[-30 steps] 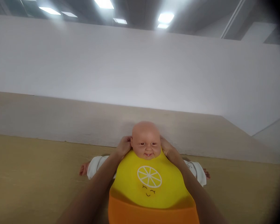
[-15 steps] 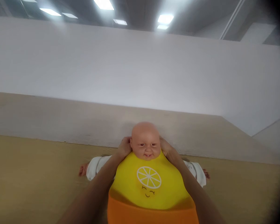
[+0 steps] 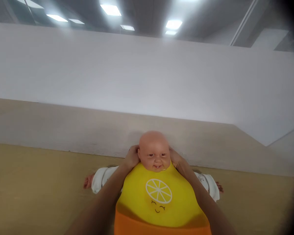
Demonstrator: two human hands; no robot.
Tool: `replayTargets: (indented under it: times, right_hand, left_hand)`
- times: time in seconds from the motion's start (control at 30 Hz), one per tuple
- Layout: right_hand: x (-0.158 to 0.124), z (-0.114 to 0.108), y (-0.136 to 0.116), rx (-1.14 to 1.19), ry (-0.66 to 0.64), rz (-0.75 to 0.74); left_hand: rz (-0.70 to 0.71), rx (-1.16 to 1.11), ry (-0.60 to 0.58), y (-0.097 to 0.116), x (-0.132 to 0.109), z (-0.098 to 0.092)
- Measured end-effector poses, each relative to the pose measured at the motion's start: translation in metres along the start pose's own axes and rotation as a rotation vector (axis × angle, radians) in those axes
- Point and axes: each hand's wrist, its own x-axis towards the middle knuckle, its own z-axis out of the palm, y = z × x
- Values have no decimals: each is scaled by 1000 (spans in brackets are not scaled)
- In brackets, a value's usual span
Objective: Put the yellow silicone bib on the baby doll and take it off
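On a tan surface [image 3: 39, 186] lies a doll [image 3: 154, 147], head far, face toward you, arms stretched left and right. Its yellow bib [image 3: 160, 207] runs near-far, orange pocket [image 3: 142, 227] nearest you. Your left hand [image 3: 132, 156] and right hand [image 3: 175, 158] flank its neck; fingertips hidden, so you cannot tell their grip.

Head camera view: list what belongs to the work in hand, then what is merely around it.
In hand:
- Yellow bib, lying over the doll's front
- Doll, face up
- Left hand and right hand, either side of the doll's neck, fingertips hidden

Merely around:
- Tan surface under the doll
- White wall
- Ceiling lights
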Motion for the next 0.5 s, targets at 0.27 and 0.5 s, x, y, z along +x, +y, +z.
replayTargets:
  times: [0.27, 0.5]
  right_hand:
    - [-2, 1, -6, -43, 37, 0]
    - [-4, 1, -8, -84, 44, -6]
  left_hand:
    - [-43, -179, -42, 0, -1, 0]
    - [-179, -216, -133, -3, 5, -13]
